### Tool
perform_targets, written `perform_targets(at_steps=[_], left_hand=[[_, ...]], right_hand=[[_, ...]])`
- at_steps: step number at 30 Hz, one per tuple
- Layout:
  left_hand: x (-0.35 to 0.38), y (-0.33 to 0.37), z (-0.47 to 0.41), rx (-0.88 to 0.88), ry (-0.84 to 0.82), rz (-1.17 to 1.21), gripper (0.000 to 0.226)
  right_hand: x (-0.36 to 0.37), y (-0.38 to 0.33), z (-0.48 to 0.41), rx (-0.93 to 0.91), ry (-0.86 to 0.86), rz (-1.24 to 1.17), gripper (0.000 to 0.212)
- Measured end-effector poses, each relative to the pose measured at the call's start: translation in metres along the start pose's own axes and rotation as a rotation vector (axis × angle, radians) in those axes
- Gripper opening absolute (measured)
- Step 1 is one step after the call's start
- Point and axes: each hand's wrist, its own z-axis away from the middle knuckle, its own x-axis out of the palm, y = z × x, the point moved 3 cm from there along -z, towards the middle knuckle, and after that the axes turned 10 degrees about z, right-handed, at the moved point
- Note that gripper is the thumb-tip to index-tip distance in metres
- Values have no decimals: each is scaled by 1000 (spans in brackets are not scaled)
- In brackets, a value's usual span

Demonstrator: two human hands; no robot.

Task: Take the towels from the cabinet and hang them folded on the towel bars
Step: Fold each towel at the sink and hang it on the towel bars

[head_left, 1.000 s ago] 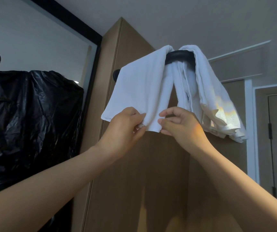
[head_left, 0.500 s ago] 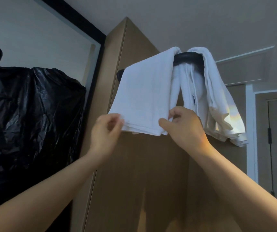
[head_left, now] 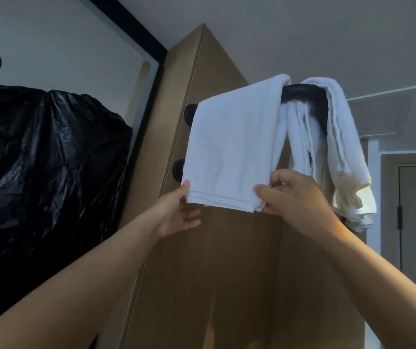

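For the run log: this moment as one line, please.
left grip: thumb on lower-left corner of folded white cloth towel | right grip: pinches lower-right corner | black round towel bar: bears it and bunched white towel

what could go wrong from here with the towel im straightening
1. The right hand pinches the lower corner of the left towel and the left hand touches the other corner; a downward tug might slide it off the black bar.
2. The right towel hangs bunched and uneven beside it, close to the right hand; a bump might drag it down.
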Motion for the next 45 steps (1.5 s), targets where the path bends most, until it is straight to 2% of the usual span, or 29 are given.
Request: perform_targets(at_steps=[3,6,14,17,23,28,31,35,38,41,43,45], left_hand=[[0,-13,-8,-87,-132,202,54],[7,-22,-14,-93,-244,371,57],[19,-30,-13,-137,-294,529,67],[28,-32,-9,-101,-347,708,61],[28,-25,-6,-66,-295,793,52],[38,-23,-8,80,-102,760,38],[33,-21,-6,139,7,707,30],[29,-25,-6,219,45,607,33],[30,-26,-7,248,60,565,33],[26,-23,-8,230,63,538,32],[22,-20,-8,208,68,509,30],[19,-17,-9,191,79,462,27]], right_hand=[[1,-1,0,32,-25,-59,11],[1,-1,1,39,-21,-83,9],[4,-2,1,53,-4,-153,11],[3,-2,3,54,-14,-174,7],[5,-3,3,36,-30,-215,4],[4,-2,6,23,3,-190,9],[6,0,9,0,83,-76,11],[16,-4,16,-36,272,163,17],[30,-5,19,-43,382,237,23],[37,-1,18,18,385,181,35],[34,4,16,82,357,46,47],[31,10,14,143,282,-51,46]])
